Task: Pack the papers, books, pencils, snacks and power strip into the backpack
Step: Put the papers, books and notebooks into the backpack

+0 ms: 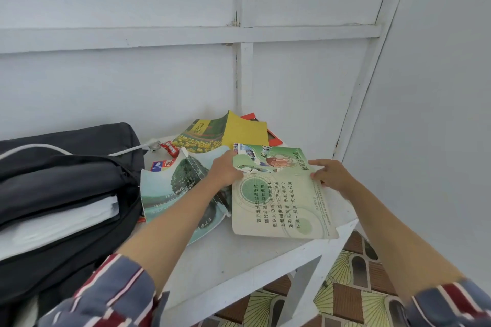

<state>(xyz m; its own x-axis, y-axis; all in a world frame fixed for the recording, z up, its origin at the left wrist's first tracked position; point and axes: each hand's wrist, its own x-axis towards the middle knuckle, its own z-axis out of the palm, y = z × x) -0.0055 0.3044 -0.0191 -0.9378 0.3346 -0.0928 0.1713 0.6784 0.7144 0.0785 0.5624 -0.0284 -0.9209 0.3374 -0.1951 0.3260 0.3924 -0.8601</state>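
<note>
Packing books: at centre frame, left hand [225,170] and right hand [333,177] each pinch a side edge of the green book [279,204]. Next it likely needs lifting left into the backpack [66,178].

Both forearms reach forward, left hand [225,170] and right hand [332,176] seemingly pinching opposite edges of a booklet [279,203].

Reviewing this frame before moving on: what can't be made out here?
Head view:
- backpack: cut off by the left and bottom edges.
- power strip: only a white cable shows, lying across the backpack.
- red book: mostly covered by the yellow book.
- left hand: fingers hidden under the booklet.
- pencils: none visible.
</note>
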